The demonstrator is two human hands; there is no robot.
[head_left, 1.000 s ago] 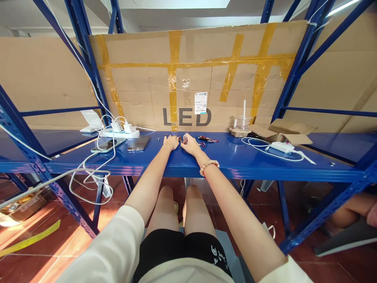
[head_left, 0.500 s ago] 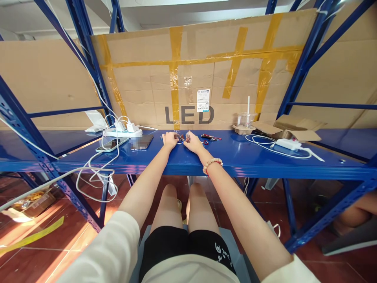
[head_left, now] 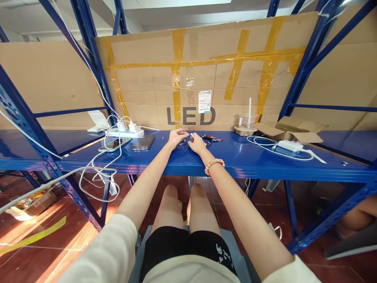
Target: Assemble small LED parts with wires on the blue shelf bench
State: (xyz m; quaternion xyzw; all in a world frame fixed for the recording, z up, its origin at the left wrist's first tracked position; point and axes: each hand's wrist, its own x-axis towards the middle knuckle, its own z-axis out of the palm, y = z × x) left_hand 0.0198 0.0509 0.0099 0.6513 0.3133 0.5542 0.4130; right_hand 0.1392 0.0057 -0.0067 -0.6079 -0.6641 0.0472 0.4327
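My left hand (head_left: 177,137) is over the blue shelf top (head_left: 182,159), its fingers stretched out toward the right with nothing visible in them. Beneath its fingertips lie small metallic pieces (head_left: 182,142), too small to name. Just to the right, my right hand (head_left: 197,144) has its fingers pinched together; whatever is between them is too small to make out. Beyond that hand sit slim red and dark pen-like items (head_left: 212,138), with a small red piece (head_left: 207,143) nearer to the knuckles. A beaded bracelet (head_left: 214,166) circles my right wrist.
At left are a power strip (head_left: 125,134) with plugs, a phone (head_left: 115,144), a blurred flat item (head_left: 143,142) and hanging white cables (head_left: 97,169). On the right stand a plastic cup (head_left: 246,121), a white adapter (head_left: 290,146) and an opened cardboard box (head_left: 297,127). Large cardboard (head_left: 141,90) backs the shelf.
My left hand has lifted and its fingers have straightened toward the right hand, uncovering small pieces on the shelf. My right hand stays nearly in place, fingers still pinched.
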